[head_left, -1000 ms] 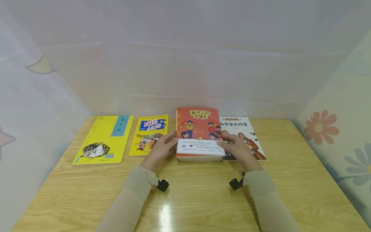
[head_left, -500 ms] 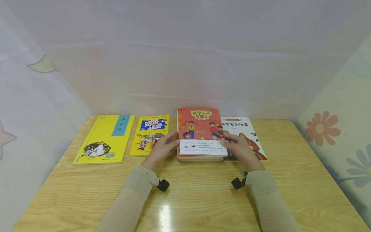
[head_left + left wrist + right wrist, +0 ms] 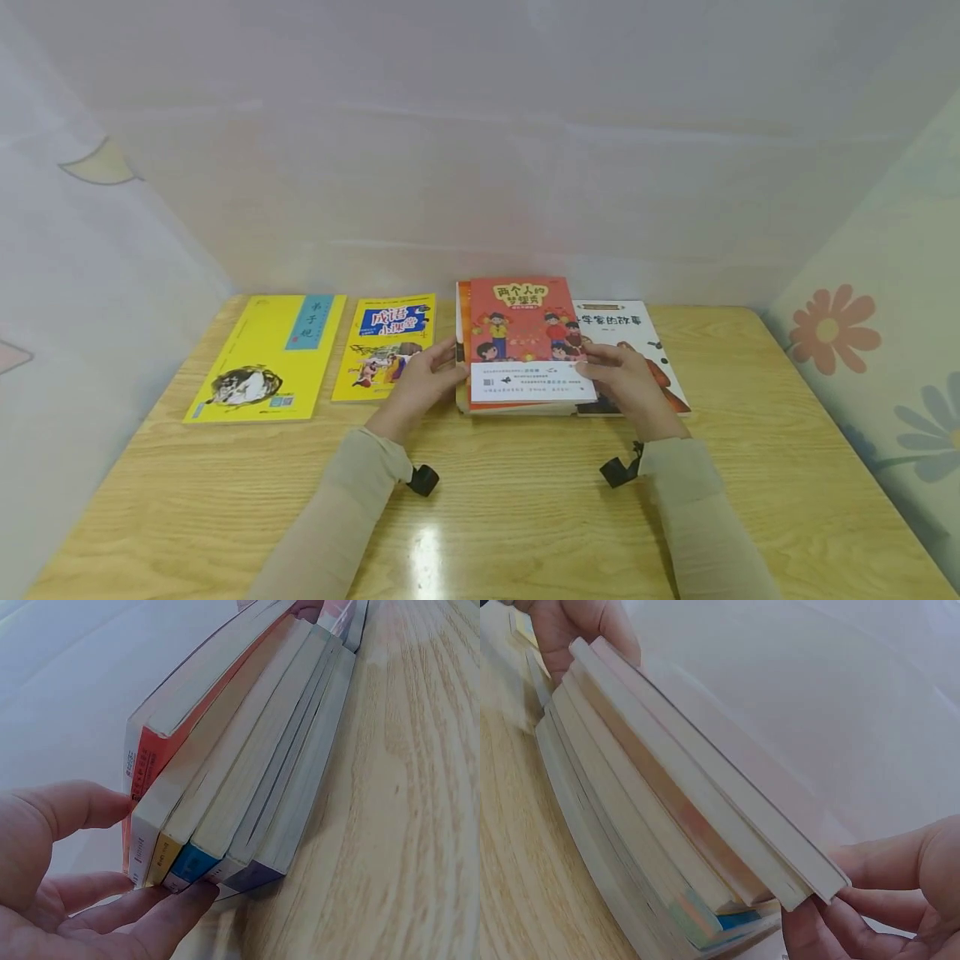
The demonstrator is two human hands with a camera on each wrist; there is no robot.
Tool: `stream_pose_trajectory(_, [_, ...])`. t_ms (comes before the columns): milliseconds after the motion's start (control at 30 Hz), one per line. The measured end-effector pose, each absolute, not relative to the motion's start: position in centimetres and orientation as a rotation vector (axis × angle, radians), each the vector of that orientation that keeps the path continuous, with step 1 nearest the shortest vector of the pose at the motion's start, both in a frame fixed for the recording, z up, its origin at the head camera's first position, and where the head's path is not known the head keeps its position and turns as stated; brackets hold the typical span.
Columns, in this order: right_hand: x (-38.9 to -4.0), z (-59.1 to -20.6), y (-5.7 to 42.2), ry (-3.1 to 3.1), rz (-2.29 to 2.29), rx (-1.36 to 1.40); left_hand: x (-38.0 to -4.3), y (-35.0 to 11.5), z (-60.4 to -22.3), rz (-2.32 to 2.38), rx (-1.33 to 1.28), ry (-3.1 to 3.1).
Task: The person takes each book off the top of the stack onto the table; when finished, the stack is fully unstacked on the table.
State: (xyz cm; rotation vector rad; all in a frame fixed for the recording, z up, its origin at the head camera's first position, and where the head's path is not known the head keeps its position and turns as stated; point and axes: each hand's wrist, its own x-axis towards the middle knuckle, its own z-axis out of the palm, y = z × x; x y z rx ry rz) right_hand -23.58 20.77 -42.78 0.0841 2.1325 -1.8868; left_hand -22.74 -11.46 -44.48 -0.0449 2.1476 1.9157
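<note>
Red book [image 3: 519, 325], white lower band [image 3: 531, 382], atop stack [image 3: 251, 769] | right hand [image 3: 628, 385] pinches book | left hand [image 3: 420, 387] unclenched, touching spines [image 3: 193, 862]

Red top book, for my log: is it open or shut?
Shut: the red book sits cover up, its page edges close together in the right wrist view.

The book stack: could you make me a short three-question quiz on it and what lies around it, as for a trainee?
1. How many yellow books lie left of the stack?
2. True or false: the red book lies on top of the stack.
3. Which hand is nearer the white book? A, the left; B, the right.

Key: 1. Two. 2. True. 3. B, the right hand.
</note>
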Motion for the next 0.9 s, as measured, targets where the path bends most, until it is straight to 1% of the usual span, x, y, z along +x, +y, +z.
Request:
stream_pose_trajectory(200, [-23.1, -42.5, 20.6, 2.040, -1.944, 0.138, -22.6, -11.6, -44.3, 1.942, -0.048, 2.116])
stream_pose_trajectory(400, [-22.9, -42.1, 21.6, 2.040, -1.940, 0.173, -22.7, -11.4, -44.3, 1.962, -0.042, 2.093])
stream_pose_trajectory(567, [-23.0, -41.5, 24.0, 1.972, -2.024, 0.065, -22.9, -11.4, -44.5, 1.967, -0.036, 2.102])
stream_pose_trajectory(733, [-23.0, -40.8, 26.3, 2.013, -2.013, -0.021, -22.9, -11.6, -44.6, 1.983, -0.042, 2.084])
stream_pose_trajectory(900, [-22.7, -40.5, 28.5, 1.862, -2.192, -0.064, -22.8, -11.6, -44.7, 2.040, -0.030, 2.003])
